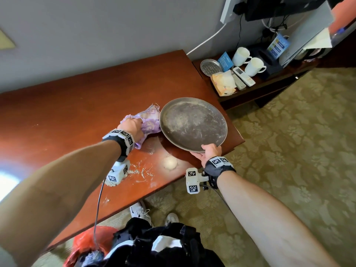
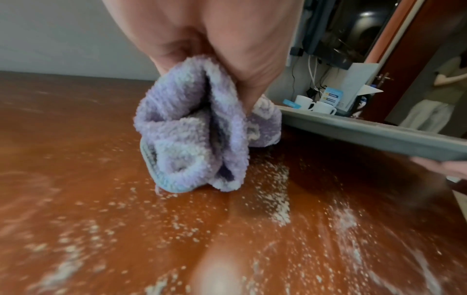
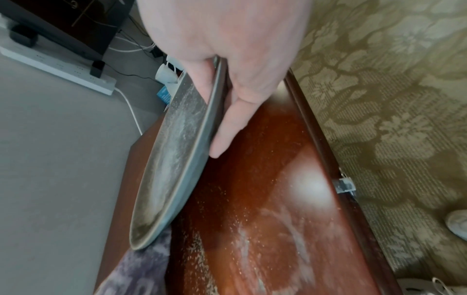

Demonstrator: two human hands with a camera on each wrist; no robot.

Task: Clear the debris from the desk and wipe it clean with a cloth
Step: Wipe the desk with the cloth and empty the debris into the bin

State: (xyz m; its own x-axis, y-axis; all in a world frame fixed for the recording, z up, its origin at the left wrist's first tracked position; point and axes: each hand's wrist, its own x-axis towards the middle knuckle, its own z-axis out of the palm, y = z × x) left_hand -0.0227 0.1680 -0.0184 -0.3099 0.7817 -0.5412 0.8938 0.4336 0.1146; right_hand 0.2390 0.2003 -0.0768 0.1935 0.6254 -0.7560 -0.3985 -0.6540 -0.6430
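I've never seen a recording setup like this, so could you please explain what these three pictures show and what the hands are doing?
No machine here: a person wears three cameras, one on the head and one on each wrist. The head view looks down on a wooden desk strewn with pale crumbs. The left hand grips a purple cloth against the desk; the left wrist view shows that cloth from close up. The right hand holds a dusty round tray by its near rim, thumb on top and fingers under it; the right wrist view looks along that rim. Two white mugs stand on a side shelf beyond.
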